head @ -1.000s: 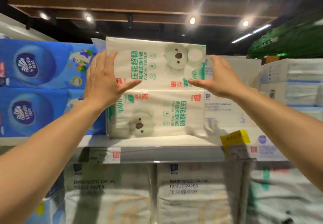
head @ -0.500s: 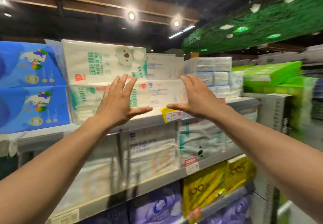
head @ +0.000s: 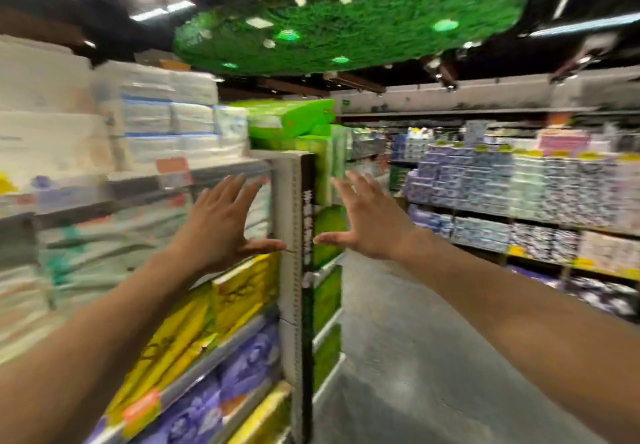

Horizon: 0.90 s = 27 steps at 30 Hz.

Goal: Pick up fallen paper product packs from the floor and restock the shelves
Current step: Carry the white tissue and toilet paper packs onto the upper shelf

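At the near end of a supermarket aisle, the left hand and right hand are hovering with fingers spread wide, holding nothing, one on either side of the single upright end post. Paper packs are sitting on the shelves at left, blurred beyond counting. Bare floor is opening rightward toward a far display.

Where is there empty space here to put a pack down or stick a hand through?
The bare grey floor between the green packs and the far shelves on the right is free. The left shelves are crowded: white packs, yellow packs and purple packs sit tight, with no gap that this blurred view shows.
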Each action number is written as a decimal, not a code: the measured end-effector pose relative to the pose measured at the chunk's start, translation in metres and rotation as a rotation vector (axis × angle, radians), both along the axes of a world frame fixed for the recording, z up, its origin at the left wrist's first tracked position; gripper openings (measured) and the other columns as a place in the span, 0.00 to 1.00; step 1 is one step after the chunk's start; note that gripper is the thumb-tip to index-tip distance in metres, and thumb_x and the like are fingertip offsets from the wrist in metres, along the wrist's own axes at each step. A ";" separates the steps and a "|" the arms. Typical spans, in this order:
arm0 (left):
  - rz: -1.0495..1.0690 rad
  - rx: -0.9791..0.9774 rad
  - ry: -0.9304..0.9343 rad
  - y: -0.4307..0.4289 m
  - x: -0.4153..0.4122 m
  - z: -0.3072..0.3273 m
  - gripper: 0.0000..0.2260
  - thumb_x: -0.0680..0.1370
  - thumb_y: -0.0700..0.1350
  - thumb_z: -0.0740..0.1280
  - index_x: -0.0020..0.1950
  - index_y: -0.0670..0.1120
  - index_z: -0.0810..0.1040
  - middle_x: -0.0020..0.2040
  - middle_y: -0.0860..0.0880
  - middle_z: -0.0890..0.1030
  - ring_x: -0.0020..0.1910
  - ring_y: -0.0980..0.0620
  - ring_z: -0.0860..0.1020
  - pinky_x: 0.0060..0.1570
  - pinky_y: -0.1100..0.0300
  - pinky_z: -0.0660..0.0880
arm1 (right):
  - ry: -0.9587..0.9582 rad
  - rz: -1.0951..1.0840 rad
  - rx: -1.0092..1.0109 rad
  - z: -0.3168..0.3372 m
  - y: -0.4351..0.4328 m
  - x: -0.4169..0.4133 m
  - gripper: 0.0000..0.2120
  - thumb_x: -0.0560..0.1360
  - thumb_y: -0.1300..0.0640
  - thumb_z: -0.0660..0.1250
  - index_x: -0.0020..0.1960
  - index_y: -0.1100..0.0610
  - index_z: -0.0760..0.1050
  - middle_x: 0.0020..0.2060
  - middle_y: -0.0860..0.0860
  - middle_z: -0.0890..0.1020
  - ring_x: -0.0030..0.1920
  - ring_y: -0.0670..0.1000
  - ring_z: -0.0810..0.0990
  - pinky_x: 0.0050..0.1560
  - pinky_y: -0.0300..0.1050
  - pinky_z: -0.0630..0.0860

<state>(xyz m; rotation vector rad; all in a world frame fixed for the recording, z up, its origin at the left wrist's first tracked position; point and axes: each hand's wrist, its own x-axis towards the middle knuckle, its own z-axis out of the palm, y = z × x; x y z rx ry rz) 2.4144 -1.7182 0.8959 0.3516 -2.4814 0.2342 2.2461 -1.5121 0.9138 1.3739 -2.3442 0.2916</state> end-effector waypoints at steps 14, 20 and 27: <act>-0.489 0.198 -0.161 0.144 -0.392 -0.073 0.54 0.65 0.79 0.62 0.82 0.52 0.52 0.82 0.45 0.55 0.81 0.44 0.55 0.78 0.46 0.56 | -0.218 -0.479 0.109 -0.085 0.178 -0.288 0.53 0.72 0.27 0.64 0.84 0.53 0.43 0.83 0.54 0.45 0.82 0.59 0.44 0.80 0.62 0.54; -0.740 0.106 -0.240 0.189 -0.577 -0.079 0.61 0.59 0.87 0.46 0.81 0.47 0.56 0.80 0.41 0.61 0.78 0.40 0.62 0.75 0.42 0.63 | -0.240 -0.748 0.032 -0.106 0.233 -0.401 0.52 0.72 0.27 0.65 0.83 0.54 0.49 0.82 0.55 0.52 0.81 0.58 0.50 0.78 0.62 0.60; -1.001 0.022 -0.337 0.284 -0.756 -0.122 0.62 0.61 0.86 0.44 0.80 0.43 0.61 0.77 0.38 0.66 0.74 0.38 0.67 0.74 0.43 0.66 | -0.329 -0.973 0.008 -0.153 0.320 -0.527 0.51 0.71 0.26 0.64 0.82 0.55 0.53 0.81 0.57 0.56 0.81 0.59 0.54 0.77 0.60 0.61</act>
